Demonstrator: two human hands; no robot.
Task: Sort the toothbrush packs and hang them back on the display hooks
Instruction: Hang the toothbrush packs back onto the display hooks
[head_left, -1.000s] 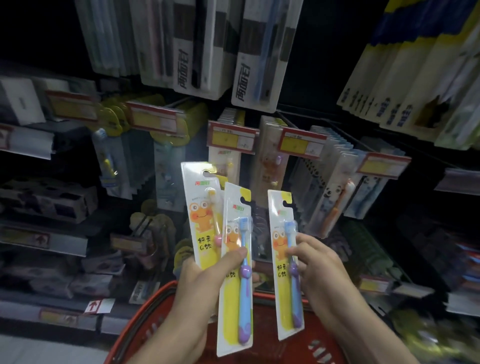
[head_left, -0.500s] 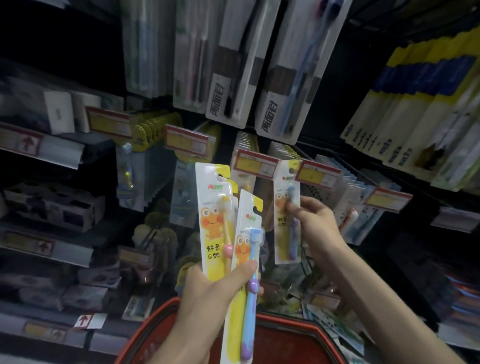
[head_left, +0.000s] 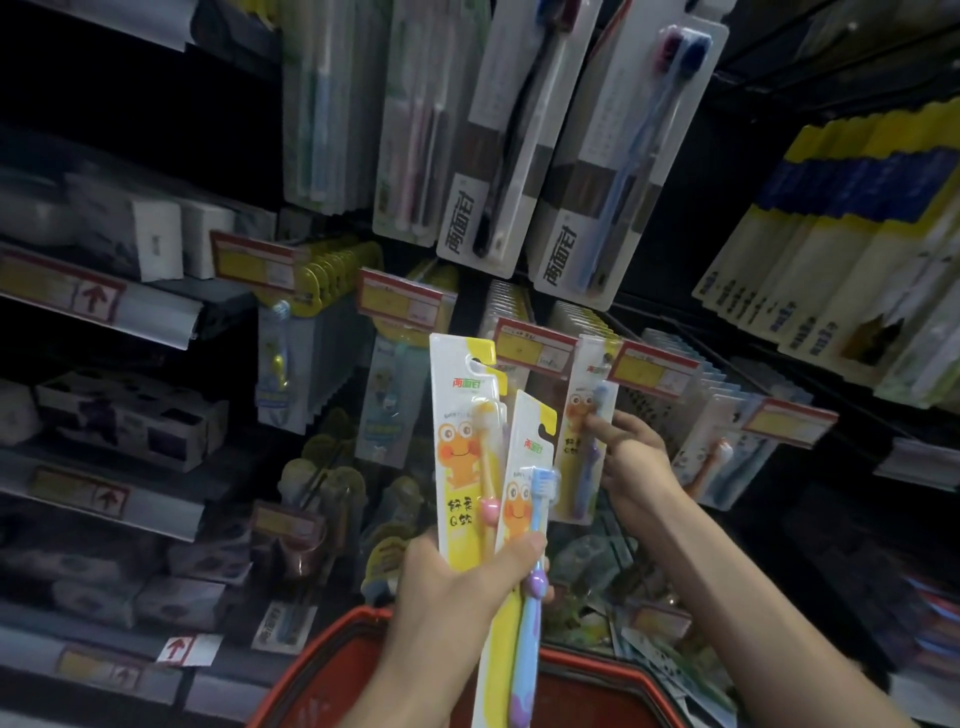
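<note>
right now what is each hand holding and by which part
Left hand grips the yellow-brush pack by its lower end and the blue-brush pack at its middle. Right hand pinches a third pack near its middle.

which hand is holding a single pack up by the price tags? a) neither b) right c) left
b: the right hand holds one frog pack up beside the red-and-yellow price tags, while the left hand grips the other packs lower, above the red basket.
</note>
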